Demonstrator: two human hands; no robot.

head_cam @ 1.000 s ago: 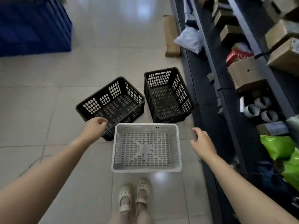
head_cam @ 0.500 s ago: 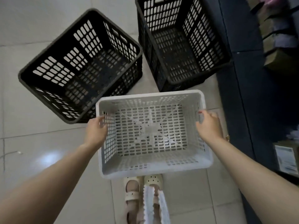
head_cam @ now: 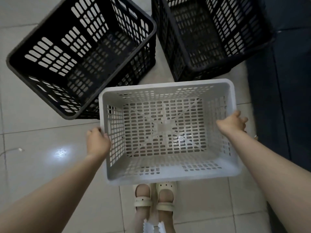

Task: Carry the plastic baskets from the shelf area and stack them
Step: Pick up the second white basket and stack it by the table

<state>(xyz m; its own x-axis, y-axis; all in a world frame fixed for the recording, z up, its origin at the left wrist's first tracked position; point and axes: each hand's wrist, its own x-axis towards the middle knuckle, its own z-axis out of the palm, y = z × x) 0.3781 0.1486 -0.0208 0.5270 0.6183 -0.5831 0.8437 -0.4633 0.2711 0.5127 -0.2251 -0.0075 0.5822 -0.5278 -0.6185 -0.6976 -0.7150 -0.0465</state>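
Observation:
A white plastic basket (head_cam: 168,175) with a slotted bottom is in front of me, above my feet. My left hand (head_cam: 97,142) grips its left rim, fingers curled round the edge. My right hand (head_cam: 233,122) grips the right rim. Two black plastic baskets stand on the tiled floor beyond it: one (head_cam: 42,41) at the upper left, turned at an angle, the other (head_cam: 170,31) at the upper right. The white basket's far left corner overlaps the left black basket's near corner in the view.
A dark blue shelf base (head_cam: 289,81) runs along the right edge, close to the right black basket. Pale floor tiles (head_cam: 42,165) stretch to the left. My feet in pale sandals (head_cam: 154,197) stand just behind the white basket.
Both hands came in from beside the white basket and took hold of its side rims. The view dropped closer to the baskets, and the white basket now looks nearer.

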